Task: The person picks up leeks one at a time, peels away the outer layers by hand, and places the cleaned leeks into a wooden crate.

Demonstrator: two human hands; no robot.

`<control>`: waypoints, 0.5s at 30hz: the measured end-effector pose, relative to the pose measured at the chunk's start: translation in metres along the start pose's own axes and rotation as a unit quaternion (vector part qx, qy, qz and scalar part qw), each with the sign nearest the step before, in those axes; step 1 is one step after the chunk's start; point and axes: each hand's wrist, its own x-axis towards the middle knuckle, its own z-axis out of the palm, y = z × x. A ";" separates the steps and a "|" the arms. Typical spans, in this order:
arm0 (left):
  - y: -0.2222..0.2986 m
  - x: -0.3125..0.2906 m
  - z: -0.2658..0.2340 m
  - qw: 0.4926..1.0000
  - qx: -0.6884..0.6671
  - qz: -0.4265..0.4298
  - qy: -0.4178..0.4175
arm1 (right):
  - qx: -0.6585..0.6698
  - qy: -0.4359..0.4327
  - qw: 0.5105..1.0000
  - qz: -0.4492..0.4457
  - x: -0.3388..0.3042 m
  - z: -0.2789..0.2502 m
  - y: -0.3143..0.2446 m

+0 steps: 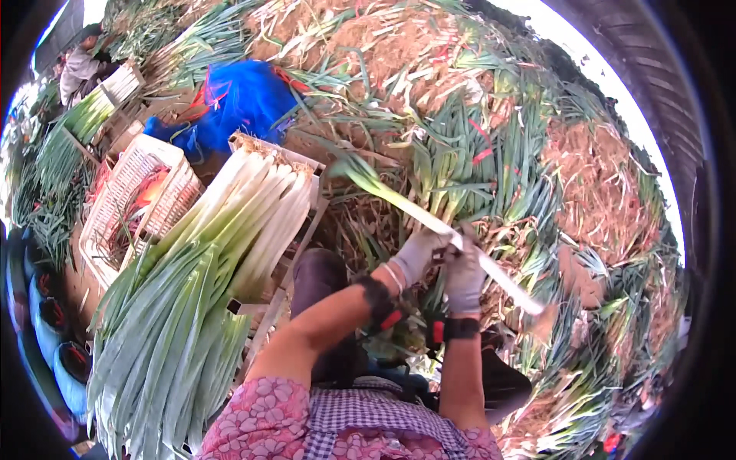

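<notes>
A single leek (504,282) slants across in front of me, its green top at the upper left and its brownish root end at the lower right. Light work gloves cover both hands. My left hand (418,256) is closed at the leek's middle. Just right of it, my right hand (464,287) also grips the white shank, partly hiding the fingers of both. To my left, a large bundle of leeks (230,230) lies in a wooden frame (305,239), white root ends pointing away and long green leaves hanging toward me.
Beyond the bundle stands a pale woven basket (170,201) with red strips inside. Blue netting (249,98) is heaped behind it. Loose leeks (491,153) and trimmings cover the ground ahead and right. Another person (79,67) sits at the far left near a second leek bundle (96,111).
</notes>
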 end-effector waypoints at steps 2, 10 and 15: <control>-0.005 -0.012 -0.004 0.948 -0.305 -0.079 0.049 | -0.105 0.046 0.983 -0.141 0.001 0.007 -0.031; 0.010 0.017 0.041 0.980 0.130 0.144 -0.051 | -0.028 0.035 0.987 -0.155 -0.026 -0.049 -0.196; 0.103 0.050 -0.031 0.858 0.218 0.423 0.195 | 0.099 0.146 0.939 -0.296 -0.010 -0.020 -0.272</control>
